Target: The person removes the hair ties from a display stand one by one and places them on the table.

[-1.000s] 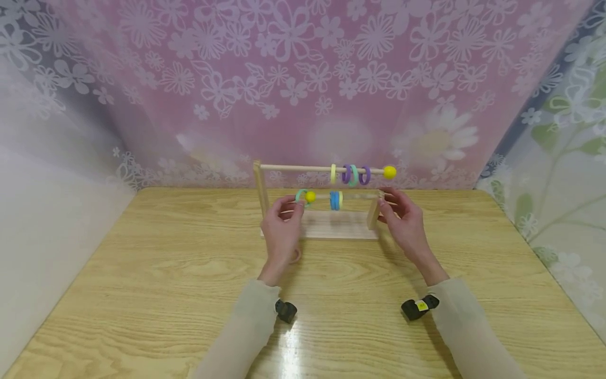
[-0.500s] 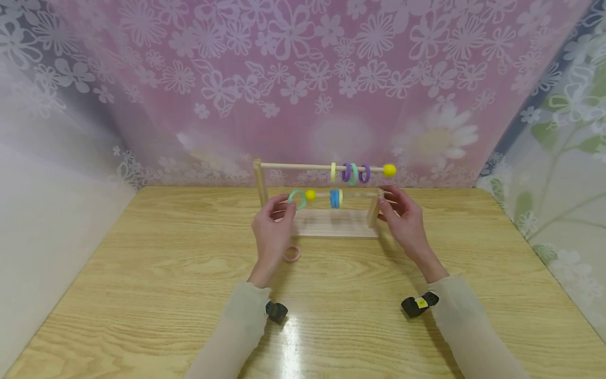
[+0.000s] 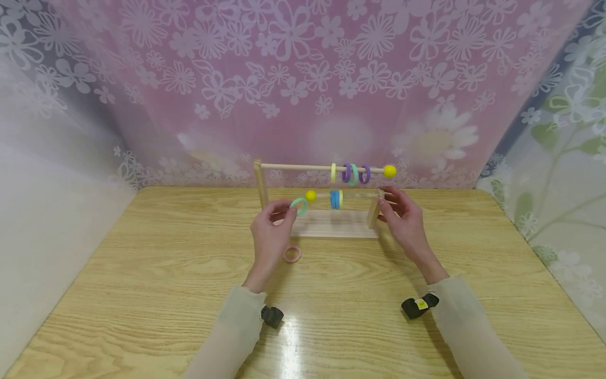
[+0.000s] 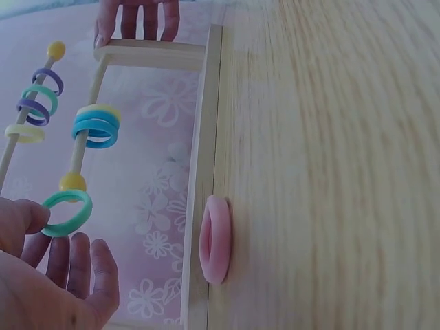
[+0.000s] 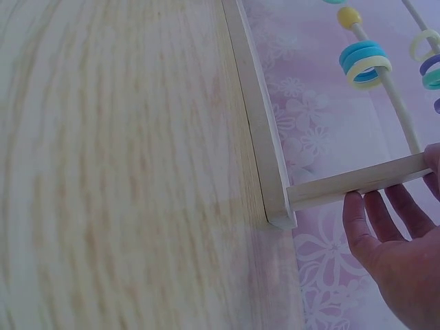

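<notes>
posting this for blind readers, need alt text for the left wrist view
A left hand pinches a green ring near the yellow knob of a rod carrying two blue rings and a yellow ring. A right hand holds the post at the rod's other end, and a pink ring lies on the table.

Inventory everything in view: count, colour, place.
Table: one, yellowish wood, foreground
Stand: one, pale wood, on table
Upper rings: four, purple (two), green, pale yellow, upper rod
Lower rings: three, blue (two), pale yellow, lower rod
Balls: two, yellow, rod ends
Held ring: one, green, left hand
Loose ring: one, pink, on table
Backdrop: one, pink floral, behind table
Side panels: two, pale, either side
Sleeves: two, cream, foreground
Wrist cameras: two, black, by sleeves
Left hand: one, bare, pinching held ring
Right hand: one, bare, gripping right upright
</notes>
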Tool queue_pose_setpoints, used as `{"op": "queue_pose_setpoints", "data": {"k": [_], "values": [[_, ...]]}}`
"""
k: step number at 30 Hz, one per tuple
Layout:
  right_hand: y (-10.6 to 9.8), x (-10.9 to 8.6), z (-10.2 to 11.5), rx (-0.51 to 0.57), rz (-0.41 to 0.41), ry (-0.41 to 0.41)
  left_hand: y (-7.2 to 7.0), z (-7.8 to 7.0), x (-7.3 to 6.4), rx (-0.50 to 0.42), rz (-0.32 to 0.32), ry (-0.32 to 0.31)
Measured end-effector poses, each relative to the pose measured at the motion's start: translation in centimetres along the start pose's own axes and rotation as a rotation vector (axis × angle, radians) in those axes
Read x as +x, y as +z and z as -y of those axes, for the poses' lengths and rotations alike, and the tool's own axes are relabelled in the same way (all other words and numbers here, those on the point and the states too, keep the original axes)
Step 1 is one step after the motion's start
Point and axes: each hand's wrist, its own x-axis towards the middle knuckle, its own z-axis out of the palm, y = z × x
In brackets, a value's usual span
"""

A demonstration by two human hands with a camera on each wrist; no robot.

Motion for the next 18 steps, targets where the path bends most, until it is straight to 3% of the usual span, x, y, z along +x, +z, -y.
{"op": "queue_pose_setpoints", "data": {"k": [18], "values": [[0.03, -0.09, 0.03, -0.003, 0.002, -0.011, -0.80, 0.24, -0.63, 0.018, 0.115, 0.009]]}}
